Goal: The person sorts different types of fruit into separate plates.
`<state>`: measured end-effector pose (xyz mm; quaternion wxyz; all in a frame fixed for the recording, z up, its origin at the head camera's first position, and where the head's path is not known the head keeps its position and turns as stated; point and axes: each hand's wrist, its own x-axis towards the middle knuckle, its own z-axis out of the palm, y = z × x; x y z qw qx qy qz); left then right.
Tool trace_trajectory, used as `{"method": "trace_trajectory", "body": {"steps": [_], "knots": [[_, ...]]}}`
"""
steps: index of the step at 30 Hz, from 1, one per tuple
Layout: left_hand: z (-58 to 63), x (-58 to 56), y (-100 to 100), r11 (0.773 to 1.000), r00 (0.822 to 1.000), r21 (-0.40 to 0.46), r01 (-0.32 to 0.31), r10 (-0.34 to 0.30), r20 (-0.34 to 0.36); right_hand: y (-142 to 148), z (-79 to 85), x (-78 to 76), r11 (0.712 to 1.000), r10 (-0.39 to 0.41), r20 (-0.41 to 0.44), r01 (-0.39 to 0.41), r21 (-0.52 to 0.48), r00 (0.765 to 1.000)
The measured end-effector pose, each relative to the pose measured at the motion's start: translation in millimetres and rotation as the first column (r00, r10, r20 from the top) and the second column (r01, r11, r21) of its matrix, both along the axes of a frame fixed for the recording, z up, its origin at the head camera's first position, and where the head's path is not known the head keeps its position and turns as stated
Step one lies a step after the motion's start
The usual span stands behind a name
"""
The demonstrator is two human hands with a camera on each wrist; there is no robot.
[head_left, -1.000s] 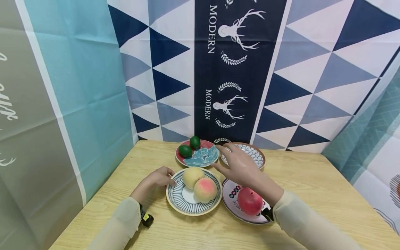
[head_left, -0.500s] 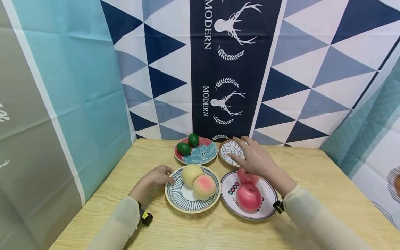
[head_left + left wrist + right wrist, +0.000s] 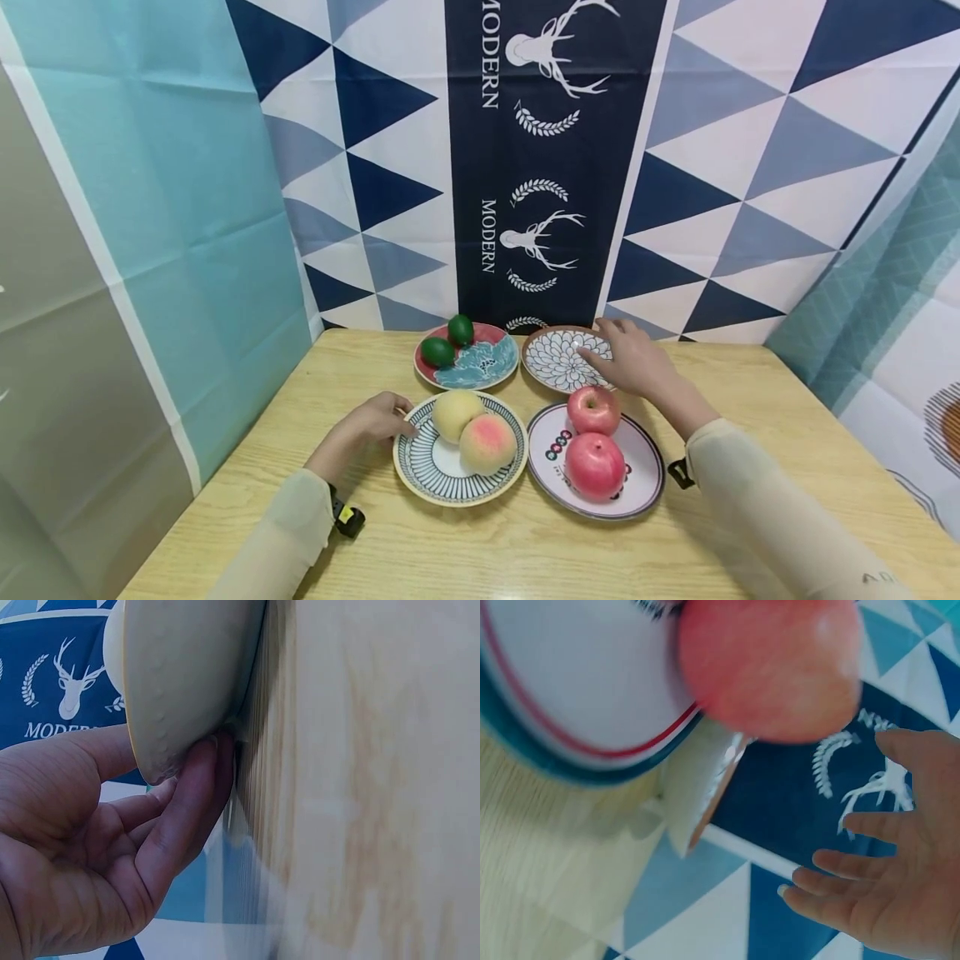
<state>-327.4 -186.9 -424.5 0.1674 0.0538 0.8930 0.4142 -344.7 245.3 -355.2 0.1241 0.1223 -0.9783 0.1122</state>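
My left hand grips the left rim of a shallow striped dish, thumb over the edge. Fingers reach under the dish in the left wrist view. Two round fruits lie in it: a pink-tinged peach and a pale yellow fruit. Fingers spread and holding nothing, my right hand hovers by the right edge of a flower-patterned plate. Nearer to me, an apple and a round red fruit sit on a white plate. The right wrist view shows that apple apart from the hand.
At the back left, a red and blue plate carries two small green fruits. All the plates stand close together on a wooden table. A patterned curtain hangs behind the table's far edge.
My right hand has moved to the right, from over the flower-patterned plate to its right edge, uncovering the apple. The left hand stays on the striped dish. The head view has shifted slightly.
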Motion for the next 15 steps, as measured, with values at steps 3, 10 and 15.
{"method": "trace_trajectory", "body": {"steps": [3,10,15], "knots": [[-0.4,-0.8,0,1.000,1.000,0.001,0.005,-0.005,0.003,10,-3.2,-9.2,1.000,-0.026,0.021,0.026,0.013,0.999],[-0.6,-1.6,-2,1.000,1.000,-0.007,0.000,0.000,0.004,31,-11.1,-30.7,0.994,-0.106,0.109,0.103,0.031,0.988],[-0.4,-2.3,-2,1.000,1.000,-0.004,0.004,-0.004,-0.004,43,-20.5,-48.1,0.992,-0.129,0.161,0.127,0.024,0.978]]}}
